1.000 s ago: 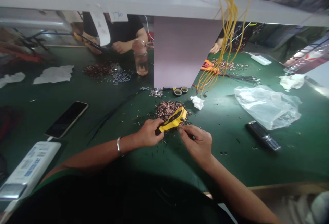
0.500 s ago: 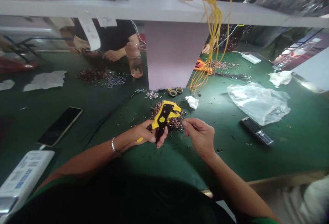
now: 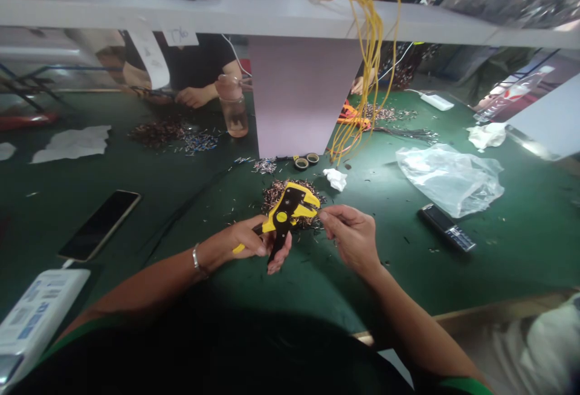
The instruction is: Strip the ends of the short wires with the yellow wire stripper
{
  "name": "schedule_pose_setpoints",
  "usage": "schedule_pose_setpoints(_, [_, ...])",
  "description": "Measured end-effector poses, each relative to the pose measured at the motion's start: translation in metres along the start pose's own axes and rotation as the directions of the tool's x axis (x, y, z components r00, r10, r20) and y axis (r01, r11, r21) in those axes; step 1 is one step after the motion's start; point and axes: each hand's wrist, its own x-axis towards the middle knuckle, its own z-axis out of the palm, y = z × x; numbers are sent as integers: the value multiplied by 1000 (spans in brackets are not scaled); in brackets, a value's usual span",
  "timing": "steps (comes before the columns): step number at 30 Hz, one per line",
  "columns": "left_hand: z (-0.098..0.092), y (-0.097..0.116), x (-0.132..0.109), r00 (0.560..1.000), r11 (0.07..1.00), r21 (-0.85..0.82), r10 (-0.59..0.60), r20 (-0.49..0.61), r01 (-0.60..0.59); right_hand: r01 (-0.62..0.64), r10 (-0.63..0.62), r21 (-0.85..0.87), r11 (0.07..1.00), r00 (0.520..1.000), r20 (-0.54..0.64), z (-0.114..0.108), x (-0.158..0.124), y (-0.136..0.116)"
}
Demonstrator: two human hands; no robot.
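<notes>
A yellow and black wire stripper (image 3: 290, 205) is gripped by its handles in my left hand (image 3: 258, 241). Its jaws point right, toward my right hand (image 3: 351, 232). The thumb and forefinger of my right hand are pinched together just beside the jaw tips. What they hold is too small to make out. Beneath the tool lies a pile of short copper-coloured wire pieces (image 3: 272, 192), partly hidden by the tool and fingers. Two black tape rolls (image 3: 301, 163) and a crumpled white tissue (image 3: 335, 179) lie behind the pile.
A smartphone (image 3: 99, 226) and a white boxy device (image 3: 40, 307) lie left. On the right are a keypad phone (image 3: 447, 228) and a clear plastic bag (image 3: 453, 180). Yellow wires (image 3: 369, 51) hang from the shelf (image 3: 272, 14). Across the table, a person's hands (image 3: 194, 96) are near a bottle (image 3: 234, 108).
The stripper has turned so its jaws point more to the right, nearer my right fingertips. Its handles look more spread. The whole view has shifted slightly.
</notes>
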Motion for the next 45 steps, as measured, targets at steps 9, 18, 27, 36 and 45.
schedule_pose_setpoints(9, [1, 1, -1, 1000, 1000, -12, -6, -20, 5, -4, 4, 15, 1000, 1000, 8, -1, -1, 1])
schedule_pose_setpoints(18, [6, 6, -2, 996, 995, -89, -51, -71, 45, 13, -13, -16, 1000, 1000, 16, 0, -1, -1])
schedule_pose_setpoints(27, [9, 3, -5, 989, 995, -81, -72, -132, 62, -28, 27, 44, 999, 999, 22, 1, 0, -1])
schedule_pose_setpoints(36, [13, -2, -6, 978, 989, -145, -66, -196, 38, -37, 35, 75, 997, 999, 30, 2, 0, -3])
schedule_pose_setpoints(45, [11, -5, -8, 959, 980, -200, -62, -277, 6, -99, 88, 210, 973, 994, 63, 5, 0, 0])
